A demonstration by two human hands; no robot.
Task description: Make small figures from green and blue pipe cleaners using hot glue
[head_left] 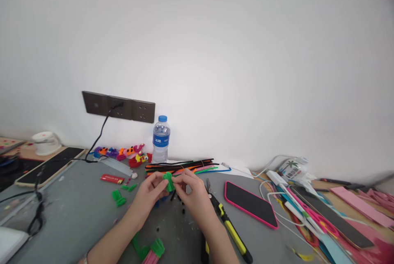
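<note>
Between my two hands is a small green piece of bent pipe cleaner (168, 182), raised over the grey table. My left hand (152, 192) pinches its left side with thumb and fingers. From the other side, the fingertips of my right hand (191, 188) close on its right edge. Similar green fuzzy pieces (118, 198) lie left of my hands. Near my left forearm is a pink bundle with a green fuzzy top (158, 247). Behind my hands lies a stack of black, orange and green pipe cleaners (181, 166). Pliers with yellow-black handles (230, 231) rest by my right forearm.
A water bottle (161, 141) stands against the wall beside colourful fuzzy figures (123, 152). A pink-edged phone (250, 204) lies at right, near cables and pink scissors (323, 222). Another phone (51, 166) is at left with a black cord (39, 206). A red packet (112, 179) lies nearby.
</note>
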